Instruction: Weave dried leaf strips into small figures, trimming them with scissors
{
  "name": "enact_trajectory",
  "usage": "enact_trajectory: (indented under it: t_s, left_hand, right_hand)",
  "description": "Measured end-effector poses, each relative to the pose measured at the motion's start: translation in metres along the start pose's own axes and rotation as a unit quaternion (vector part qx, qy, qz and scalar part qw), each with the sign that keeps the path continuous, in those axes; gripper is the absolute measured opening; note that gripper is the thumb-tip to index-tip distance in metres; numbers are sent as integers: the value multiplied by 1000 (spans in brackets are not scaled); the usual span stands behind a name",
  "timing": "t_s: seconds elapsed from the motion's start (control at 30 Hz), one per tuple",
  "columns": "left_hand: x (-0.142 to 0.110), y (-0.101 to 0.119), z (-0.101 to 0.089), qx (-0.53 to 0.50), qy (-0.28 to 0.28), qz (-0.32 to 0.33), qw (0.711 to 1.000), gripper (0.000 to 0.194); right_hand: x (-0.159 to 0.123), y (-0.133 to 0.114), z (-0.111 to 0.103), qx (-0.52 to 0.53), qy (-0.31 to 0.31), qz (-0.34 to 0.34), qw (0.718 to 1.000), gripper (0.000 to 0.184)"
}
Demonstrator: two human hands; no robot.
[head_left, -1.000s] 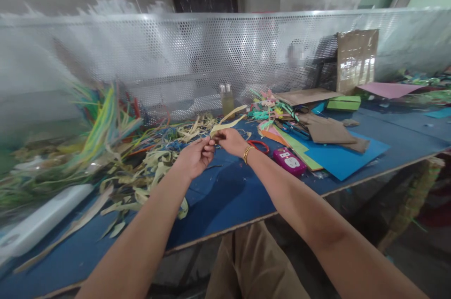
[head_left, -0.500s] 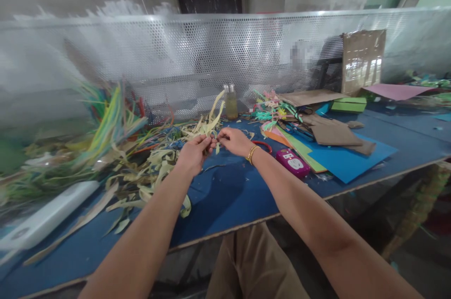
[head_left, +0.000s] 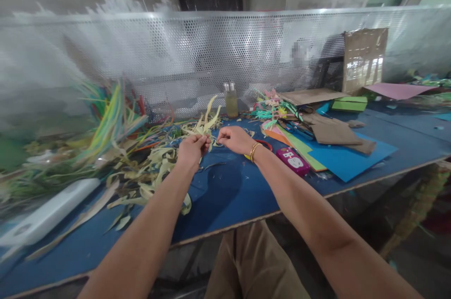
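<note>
Pale yellow-green leaf strips [head_left: 210, 123] stand up out of the pinched fingers of my left hand [head_left: 192, 150]. My right hand [head_left: 235, 140], with a gold bracelet [head_left: 252, 150] on its wrist, is closed a short gap to the right. Its thumb and finger press together, and whatever they pinch is too small to make out. Both hands are above the blue tabletop [head_left: 225, 205]. A heap of similar curled strips [head_left: 160, 167] lies just left of my left hand. Behind my hands stands a small bottle of yellowish liquid [head_left: 231, 104].
A purple case [head_left: 293, 162], blue paper [head_left: 347, 167] and brown cardboard pieces [head_left: 334, 134] lie to the right. At left are a white oblong device [head_left: 52, 212] and coloured strips [head_left: 109, 123]. A perforated metal panel [head_left: 218, 50] runs along the back.
My hands have drawn slightly apart, opening a small gap between their fingertips. The leaf strips have shifted a little left and lower with my left hand.
</note>
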State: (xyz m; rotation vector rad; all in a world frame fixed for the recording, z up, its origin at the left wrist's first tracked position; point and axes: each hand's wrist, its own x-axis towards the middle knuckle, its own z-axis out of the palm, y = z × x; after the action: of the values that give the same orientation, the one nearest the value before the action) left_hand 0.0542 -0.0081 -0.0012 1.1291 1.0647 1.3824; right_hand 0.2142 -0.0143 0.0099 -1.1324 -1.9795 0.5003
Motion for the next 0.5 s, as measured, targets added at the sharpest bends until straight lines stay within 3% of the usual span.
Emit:
enact_trajectory:
  t_s: [0.13, 0.27, 0.5]
  left_hand:
    - [1, -2, -4, 83, 1, 42, 996, 20]
    - [-2, 0, -2, 150, -31, 68, 986, 16]
    - [-14, 1, 6, 252, -54, 133, 957, 7]
  right_hand:
    - [1, 0, 0, 87, 10, 47, 995, 9]
    - [1, -4, 0, 199, 18, 75, 977, 13]
    - [0, -10, 5, 153, -29, 29, 987, 14]
